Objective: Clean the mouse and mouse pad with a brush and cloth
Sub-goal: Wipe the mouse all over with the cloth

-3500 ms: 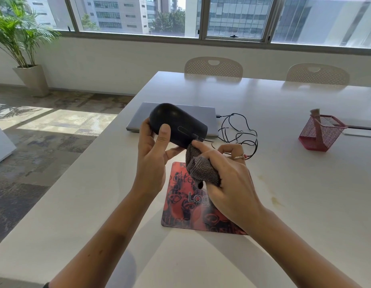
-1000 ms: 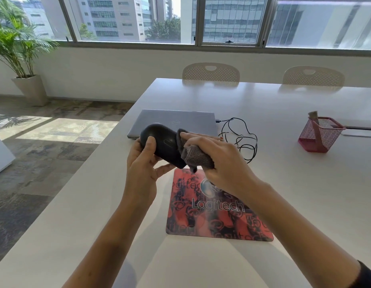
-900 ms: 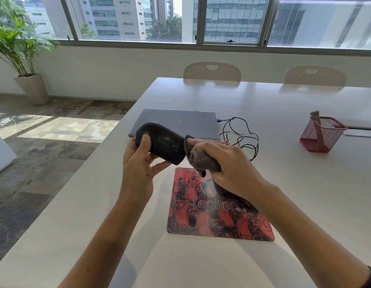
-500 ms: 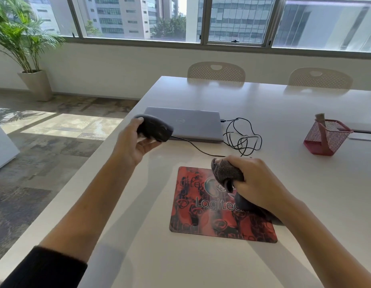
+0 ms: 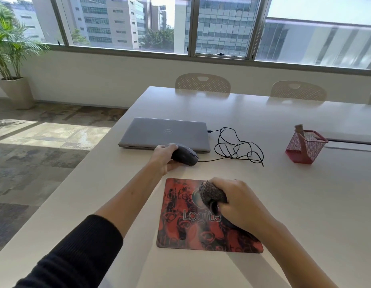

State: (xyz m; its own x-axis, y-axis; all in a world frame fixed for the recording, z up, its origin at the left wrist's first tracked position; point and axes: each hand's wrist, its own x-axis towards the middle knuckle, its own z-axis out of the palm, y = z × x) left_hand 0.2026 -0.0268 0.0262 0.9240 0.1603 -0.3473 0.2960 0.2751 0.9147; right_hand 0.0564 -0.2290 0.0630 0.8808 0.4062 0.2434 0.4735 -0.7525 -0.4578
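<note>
The black wired mouse (image 5: pixel 184 156) sits on the white table (image 5: pixel 305 204) just in front of the closed laptop, and my left hand (image 5: pixel 163 157) grips its rear end. Nearer to me lies the red patterned mouse pad (image 5: pixel 180 217). My right hand (image 5: pixel 236 202) rests over the pad's upper right part and holds a bunched grey cloth (image 5: pixel 211 195), which touches the pad. A brush handle (image 5: pixel 300 135) sticks out of the red mesh holder at the right.
A closed grey laptop (image 5: pixel 165 134) lies beyond the mouse. The mouse's black cable (image 5: pixel 236 148) coils to its right. A red mesh holder (image 5: pixel 305 146) stands far right. Two chairs (image 5: pixel 202 83) line the table's far edge; a potted plant (image 5: pixel 12 59) stands on the floor at left.
My left hand carried the mouse away from the cloth and set it down on the table by the laptop. My right hand brought the cloth down onto the mouse pad.
</note>
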